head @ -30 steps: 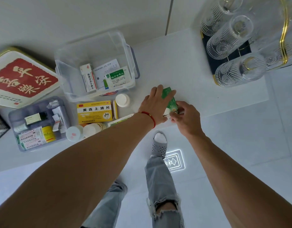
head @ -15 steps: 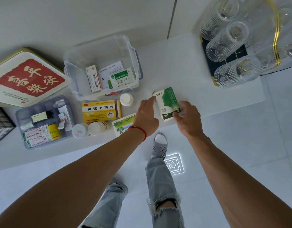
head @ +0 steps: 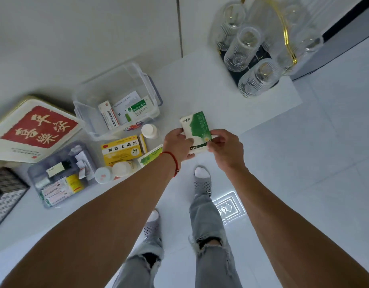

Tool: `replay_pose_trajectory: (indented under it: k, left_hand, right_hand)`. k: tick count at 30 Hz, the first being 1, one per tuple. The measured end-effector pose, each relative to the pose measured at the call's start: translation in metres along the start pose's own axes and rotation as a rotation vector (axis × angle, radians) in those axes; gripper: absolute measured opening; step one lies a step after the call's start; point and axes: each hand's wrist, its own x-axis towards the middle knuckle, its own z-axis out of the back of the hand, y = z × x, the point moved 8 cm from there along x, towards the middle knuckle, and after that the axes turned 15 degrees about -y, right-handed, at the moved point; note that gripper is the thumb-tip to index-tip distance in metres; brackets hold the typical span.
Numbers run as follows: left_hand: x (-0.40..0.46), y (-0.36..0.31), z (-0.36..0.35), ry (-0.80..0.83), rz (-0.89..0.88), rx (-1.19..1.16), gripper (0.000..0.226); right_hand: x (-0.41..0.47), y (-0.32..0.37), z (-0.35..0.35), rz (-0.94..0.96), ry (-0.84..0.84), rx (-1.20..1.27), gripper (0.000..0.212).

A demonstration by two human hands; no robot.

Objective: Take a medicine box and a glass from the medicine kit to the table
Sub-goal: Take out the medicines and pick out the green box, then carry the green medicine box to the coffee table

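- Green-and-white medicine box (head: 197, 132) now held in both hands: left hand (head: 177, 143) pinches its left edge, right hand (head: 225, 148) pinches its lower right corner; both grips narrow, closed on the box.
- Box sits printed face up at the near edge of the white surface (head: 200, 84), over the edge toward the floor; looks lifted, though contact underneath cannot be confirmed.
- Versus a second ago: left palm lay flat over the box and hid most of it; half a second ago only a left fingertip touched its top left corner. Now the whole face reads clear and fingers curl round the edges.
- Box has shifted slightly toward the person; right hand has stayed on the lower right corner throughout.
- Meaning for the task: medicine-box pick looks secured, judged from the two-handed pinch; carry to the table not yet done.
- Glasses (head: 244, 48) stand untouched on the dark tray (head: 233, 77) at far right, well apart from both hands; glass half of the task still open.
- Clear medicine kit tub (head: 117, 100) holds other boxes; yellow box (head: 122, 149), white bottles (head: 149, 130) and small tray (head: 61, 175) lie left of the hands, in the same places as earlier.
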Motion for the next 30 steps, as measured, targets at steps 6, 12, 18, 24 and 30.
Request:
replay_pose_trajectory:
  k: [6,12,18,24,30]
  left_hand:
    - [-0.078,-0.007,0.051,0.068,-0.237,0.111,0.037]
    - [-0.184,0.011,0.103,0.327,-0.329,0.234,0.04]
    - [-0.303,0.072,0.127,0.597,-0.375,0.48,0.038]
    - [-0.402,0.154,0.129,0.724,-0.433,0.764,0.034]
    - [-0.513,0.274,0.105,0.797,-0.569,1.017,0.034]
  right_hand:
    - [-0.094,0.012,0.056,-0.123,-0.08,0.127,0.029]
    - [-0.235,0.007,0.11,-0.267,-0.182,0.277,0.036]
    - [-0.403,-0.032,0.167,-0.439,-0.366,0.513,0.043]
    - [-0.532,-0.093,0.195,-0.49,-0.512,0.742,0.05]
    - [-0.66,-0.195,0.242,-0.523,-0.714,0.856,0.049]
